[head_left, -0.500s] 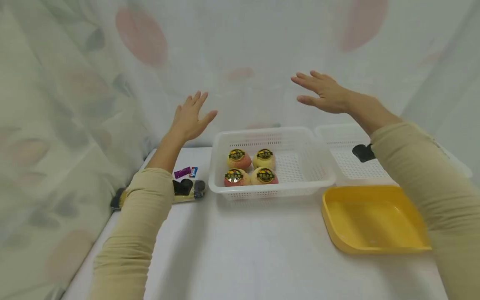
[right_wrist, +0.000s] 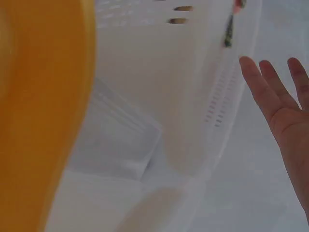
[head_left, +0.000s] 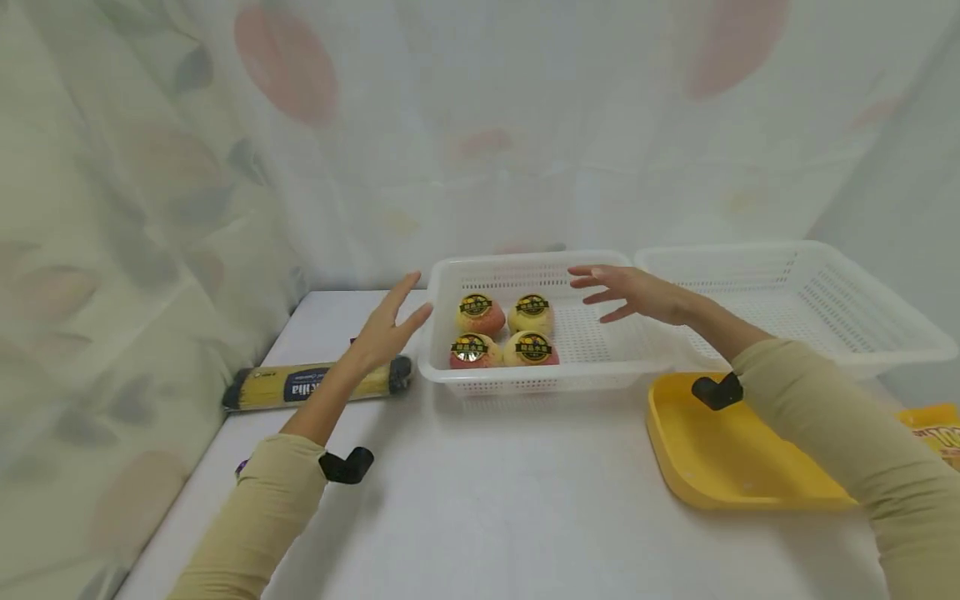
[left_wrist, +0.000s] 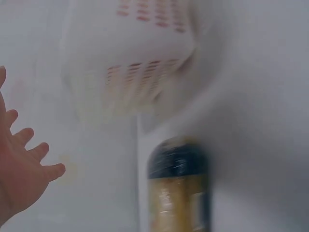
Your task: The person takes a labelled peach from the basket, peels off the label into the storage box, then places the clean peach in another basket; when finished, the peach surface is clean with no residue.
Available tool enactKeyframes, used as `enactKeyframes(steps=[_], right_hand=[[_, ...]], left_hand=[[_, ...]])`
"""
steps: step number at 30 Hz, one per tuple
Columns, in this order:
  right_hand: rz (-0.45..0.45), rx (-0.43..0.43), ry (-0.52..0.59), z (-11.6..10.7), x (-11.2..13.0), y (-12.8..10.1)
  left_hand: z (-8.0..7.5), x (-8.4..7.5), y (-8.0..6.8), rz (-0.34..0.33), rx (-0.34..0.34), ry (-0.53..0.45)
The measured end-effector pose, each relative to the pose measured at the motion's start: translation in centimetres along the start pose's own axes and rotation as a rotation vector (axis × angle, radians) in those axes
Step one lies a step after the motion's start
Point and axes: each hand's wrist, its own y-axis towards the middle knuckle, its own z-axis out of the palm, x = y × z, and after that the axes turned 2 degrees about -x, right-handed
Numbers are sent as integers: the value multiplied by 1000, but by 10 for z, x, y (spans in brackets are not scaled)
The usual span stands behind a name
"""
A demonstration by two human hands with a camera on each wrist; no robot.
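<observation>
White perforated plastic forms the basket (head_left: 600, 367) at the middle of the table (head_left: 480, 500), and both hands are near it. Inside, at its left end, sit 4 round fruits (head_left: 504, 331) in a 2-by-2 block, each topped with a dark label edged in gold; the right part of the basket floor is bare mesh.

The left hand (head_left: 386, 329) hovers just beside the basket's left wall, fingers straight and spread, thumb toward the rim, gripping nothing. Whether it touches the wall cannot be told from the head view. The left wrist view shows the same hand (left_wrist: 21, 169) with its fingers fanned apart, the blurred basket (left_wrist: 130, 67) beyond it, and the dark end of a spaghetti pack (left_wrist: 178, 186) below.

The right hand (head_left: 637, 293) is over the right part of the basket, above the bare mesh, palm down, fingers loosely extended and holding nothing. In the right wrist view its fingers (right_wrist: 275, 96) are straight beside the basket's slotted wall (right_wrist: 222, 106).

The spaghetti pack (head_left: 315, 383) lies flat on the table left of the basket, under the left forearm. A 2nd white basket (head_left: 810, 292) stands to the right (touching or nearly touching the 1st), and a yellow tray (head_left: 720, 467) lies in front of it. An orange-yellow packet (head_left: 937, 429) shows at the right edge. Leaf-patterned curtains (head_left: 150, 208) hang behind.
</observation>
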Motion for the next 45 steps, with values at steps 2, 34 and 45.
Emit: enactKeyframes(steps=[2, 34, 45], right_hand=[[48, 26, 84, 5, -10, 3], [198, 89, -16, 65, -45, 35], [146, -3, -182, 76, -38, 39]], left_hand=[[9, 5, -10, -32, 4, -29], [68, 7, -62, -201, -1, -589], [69, 4, -64, -203, -14, -571]])
